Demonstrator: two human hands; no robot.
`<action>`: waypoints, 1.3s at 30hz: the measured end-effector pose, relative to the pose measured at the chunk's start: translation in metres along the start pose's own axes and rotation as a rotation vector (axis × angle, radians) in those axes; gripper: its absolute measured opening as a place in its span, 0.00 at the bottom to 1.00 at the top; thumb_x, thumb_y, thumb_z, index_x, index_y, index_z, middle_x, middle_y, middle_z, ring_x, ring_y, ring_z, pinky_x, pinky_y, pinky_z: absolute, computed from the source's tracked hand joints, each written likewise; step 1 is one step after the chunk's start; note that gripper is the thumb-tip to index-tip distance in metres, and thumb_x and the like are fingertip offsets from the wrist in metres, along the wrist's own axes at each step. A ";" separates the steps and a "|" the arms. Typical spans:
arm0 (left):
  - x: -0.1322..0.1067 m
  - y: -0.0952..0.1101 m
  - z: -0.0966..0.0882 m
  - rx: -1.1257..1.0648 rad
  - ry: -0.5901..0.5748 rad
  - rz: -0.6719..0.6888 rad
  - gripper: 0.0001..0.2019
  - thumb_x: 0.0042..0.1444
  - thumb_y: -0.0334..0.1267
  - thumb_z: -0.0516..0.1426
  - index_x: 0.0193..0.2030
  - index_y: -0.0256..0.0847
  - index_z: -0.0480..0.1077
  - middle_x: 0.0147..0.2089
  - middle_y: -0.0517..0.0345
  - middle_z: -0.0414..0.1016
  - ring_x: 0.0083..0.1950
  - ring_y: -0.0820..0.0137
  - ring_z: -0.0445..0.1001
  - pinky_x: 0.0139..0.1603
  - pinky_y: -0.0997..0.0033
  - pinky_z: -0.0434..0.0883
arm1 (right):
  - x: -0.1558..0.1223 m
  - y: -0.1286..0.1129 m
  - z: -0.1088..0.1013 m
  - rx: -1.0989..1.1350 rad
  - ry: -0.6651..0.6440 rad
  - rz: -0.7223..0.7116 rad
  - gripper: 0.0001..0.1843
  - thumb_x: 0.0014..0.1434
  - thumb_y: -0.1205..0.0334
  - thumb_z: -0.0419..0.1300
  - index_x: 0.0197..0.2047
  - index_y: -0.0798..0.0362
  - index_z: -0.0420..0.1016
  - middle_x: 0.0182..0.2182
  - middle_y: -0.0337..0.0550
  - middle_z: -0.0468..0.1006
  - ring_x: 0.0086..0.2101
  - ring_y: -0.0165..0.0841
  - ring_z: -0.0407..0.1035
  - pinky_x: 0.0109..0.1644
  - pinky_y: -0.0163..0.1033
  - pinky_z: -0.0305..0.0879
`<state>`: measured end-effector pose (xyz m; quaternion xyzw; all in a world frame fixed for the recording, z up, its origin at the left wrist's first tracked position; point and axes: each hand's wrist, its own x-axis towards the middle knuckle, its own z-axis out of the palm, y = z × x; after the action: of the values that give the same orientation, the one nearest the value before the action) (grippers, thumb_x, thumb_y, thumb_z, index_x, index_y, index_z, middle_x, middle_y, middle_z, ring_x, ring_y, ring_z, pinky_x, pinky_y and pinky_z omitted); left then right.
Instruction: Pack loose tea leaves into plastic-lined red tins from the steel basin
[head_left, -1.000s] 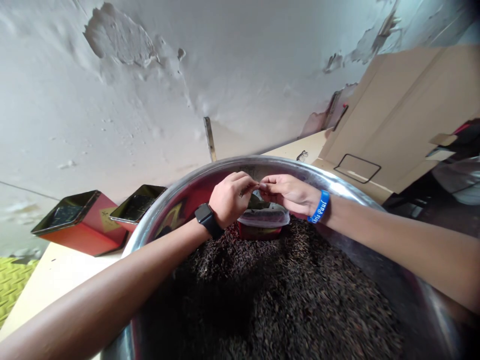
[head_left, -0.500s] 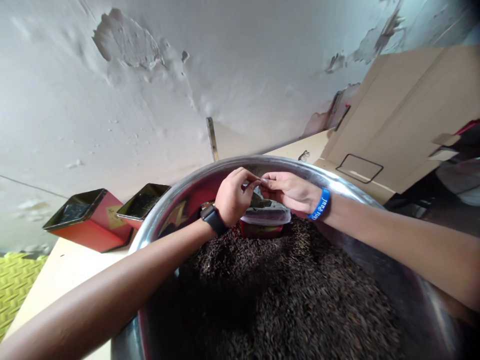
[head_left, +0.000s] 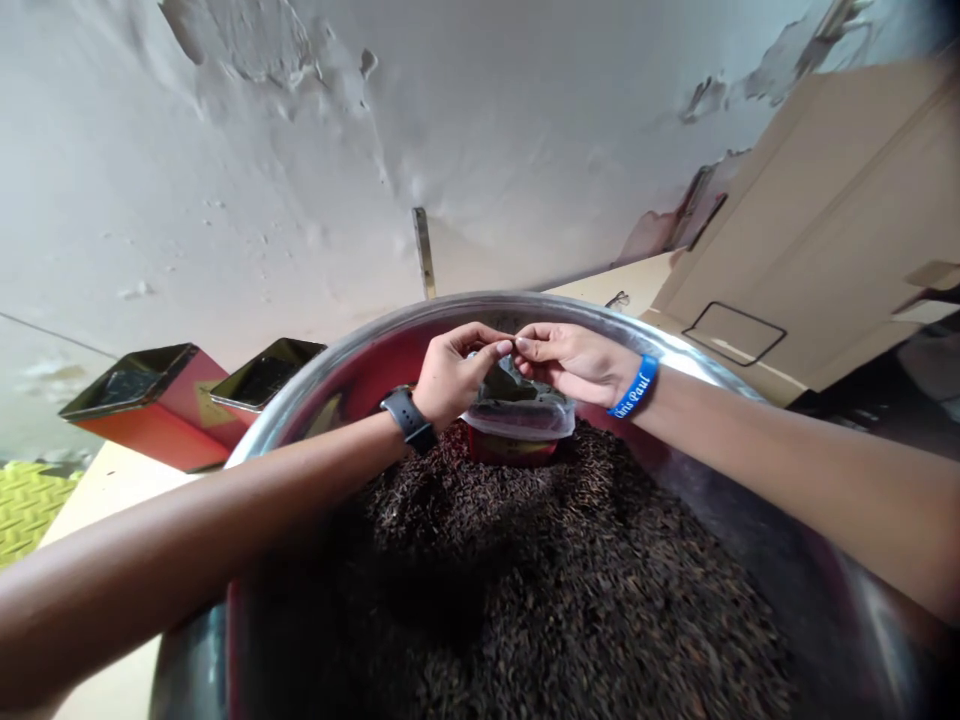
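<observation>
Basin (head_left: 697,362), one, metal, mouth up, carries a bed of dark shreds (head_left: 600,580) on the bench (head_left: 120,490). One cardboard box (head_left: 840,200) stands right, two red tins (head_left: 150,430) left; the yellow mark on the larger can't be read. One tub (head_left: 520,425), clear-rimmed and red below, sits on the shreds towards the far side, opening upward, long axis left to right. Above it the left hand (head_left: 454,375) and right hand (head_left: 581,362) meet, both pinched closed at the fingertips; I can't tell what is between. One blue wristband (head_left: 635,388) reads "Chris Paul".
</observation>
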<state>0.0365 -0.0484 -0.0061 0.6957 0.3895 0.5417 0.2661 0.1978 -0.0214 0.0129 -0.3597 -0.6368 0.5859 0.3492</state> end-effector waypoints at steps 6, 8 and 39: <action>0.014 0.011 -0.002 0.020 -0.074 -0.095 0.06 0.51 0.36 0.57 0.32 0.34 0.70 0.28 0.57 0.73 0.25 0.79 0.66 0.25 0.79 0.65 | 0.007 0.005 -0.010 -0.129 0.009 -0.106 0.08 0.53 0.58 0.57 0.30 0.53 0.69 0.27 0.42 0.72 0.31 0.31 0.66 0.34 0.40 0.65; 0.022 0.014 -0.002 0.063 -0.090 -0.075 0.07 0.51 0.36 0.56 0.32 0.33 0.70 0.28 0.57 0.72 0.26 0.79 0.67 0.26 0.78 0.65 | 0.009 0.001 -0.014 -0.194 0.054 -0.195 0.08 0.53 0.58 0.57 0.30 0.54 0.70 0.27 0.42 0.72 0.30 0.30 0.66 0.33 0.39 0.64; 0.003 0.002 -0.006 0.566 -0.343 0.162 0.08 0.49 0.34 0.54 0.34 0.36 0.72 0.31 0.55 0.73 0.33 0.72 0.69 0.37 0.71 0.64 | 0.022 0.027 -0.035 -1.137 0.073 -0.475 0.17 0.59 0.57 0.46 0.31 0.56 0.73 0.26 0.39 0.71 0.28 0.28 0.61 0.37 0.36 0.54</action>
<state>0.0321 -0.0471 -0.0009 0.8517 0.4173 0.3065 0.0804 0.2185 0.0168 -0.0115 -0.3576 -0.8998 0.0484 0.2453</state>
